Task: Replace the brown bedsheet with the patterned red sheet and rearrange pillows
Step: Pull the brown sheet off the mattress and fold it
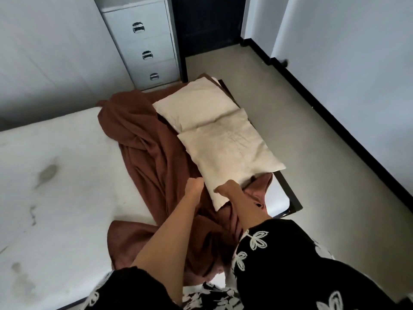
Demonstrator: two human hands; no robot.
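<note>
The brown bedsheet [143,139] lies bunched up in a long heap on the right part of the bed, with the bare white mattress [55,175] showing on the left. Some of the sheet spills down near the person's black flowered sleeves [279,253].

Two cream pillows sit on top of the sheet, along the right edge of the bed. The far pillow [196,104] is close to the grey drawers [145,45]. The near pillow [228,153] touches it and partly lies over its near edge.

Both hands are at the near end of the near pillow. The left hand [194,184] is curled into a fist just beside the pillow's left edge, and it seems to be gripping the brown sheet there, though the view is blurry. The right hand [228,186] is curled over the pillow's bottom edge and holds it, with the fingers tucked under.

The dark bed frame [288,193] shows at the right side, next to the grey floor [290,108].
</note>
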